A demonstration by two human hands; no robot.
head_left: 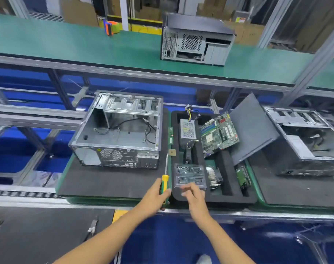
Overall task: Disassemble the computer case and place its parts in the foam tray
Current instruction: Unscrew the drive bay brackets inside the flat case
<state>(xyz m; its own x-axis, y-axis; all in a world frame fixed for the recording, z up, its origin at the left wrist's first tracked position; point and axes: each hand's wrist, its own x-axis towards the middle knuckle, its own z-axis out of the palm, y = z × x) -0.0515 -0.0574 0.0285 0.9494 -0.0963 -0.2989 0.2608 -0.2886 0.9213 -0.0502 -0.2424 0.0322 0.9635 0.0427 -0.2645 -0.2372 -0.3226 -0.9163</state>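
Bright even overhead light, soft shadows, wide-angle bending at edges, slight motion blur

Both forearms are bare to the hands [154,195], with no sleeves, gloves or, seemingly, rings.

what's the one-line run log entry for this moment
left hand: grips screwdriver | right hand: open over clear screw box | case: opened, gutted | foam tray: motherboard, psu in

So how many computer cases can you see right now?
3. An opened case on the black mat ahead of the left hand, a closed one on the green upper belt, and another opened one at the right edge. Others may sit outside the view.
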